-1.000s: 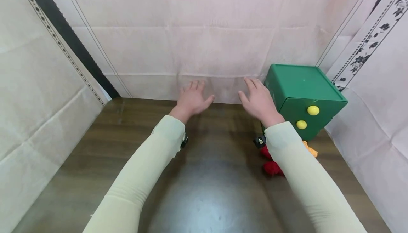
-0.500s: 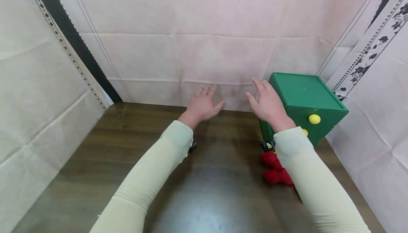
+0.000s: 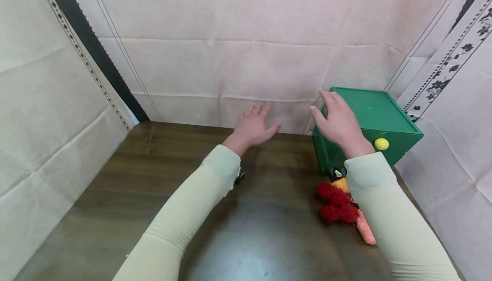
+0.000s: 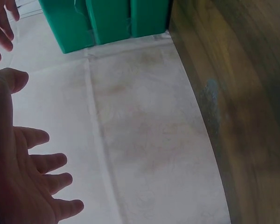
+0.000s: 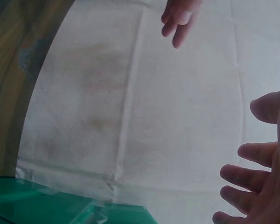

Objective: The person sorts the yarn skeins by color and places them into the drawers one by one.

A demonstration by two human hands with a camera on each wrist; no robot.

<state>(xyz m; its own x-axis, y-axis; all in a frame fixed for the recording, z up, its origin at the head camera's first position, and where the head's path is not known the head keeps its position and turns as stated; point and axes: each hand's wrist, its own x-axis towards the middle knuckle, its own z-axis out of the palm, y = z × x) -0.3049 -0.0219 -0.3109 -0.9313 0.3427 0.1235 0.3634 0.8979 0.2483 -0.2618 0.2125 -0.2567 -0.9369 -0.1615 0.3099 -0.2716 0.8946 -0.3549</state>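
Note:
My left hand (image 3: 253, 128) is held above the back of the table, fingers spread, with nothing in it. The right hand (image 3: 338, 118), fingers extended, is beside the left side of a green drawer box (image 3: 388, 110) and partly covers it; I cannot tell whether they touch. On the box's front one yellow knob (image 3: 382, 144) shows. Below the right wrist lies a dark red, knitted-looking bundle (image 3: 338, 206), with an orange piece (image 3: 341, 185) and a pink piece (image 3: 365, 228) partly behind the sleeve. In the left wrist view, the box (image 4: 112, 18) shows several upright green sections.
The dark wooden table (image 3: 184, 165) is enclosed by a pale cloth backdrop (image 3: 230, 67) at the back and on both sides. The green box stands in the back right corner. Each wrist carries a small black device (image 3: 240, 176).
Both hands have shifted right, the right hand now overlapping the green box. The camera view has tilted slightly, and more of the red bundle and the pink piece shows. Nothing was grasped.

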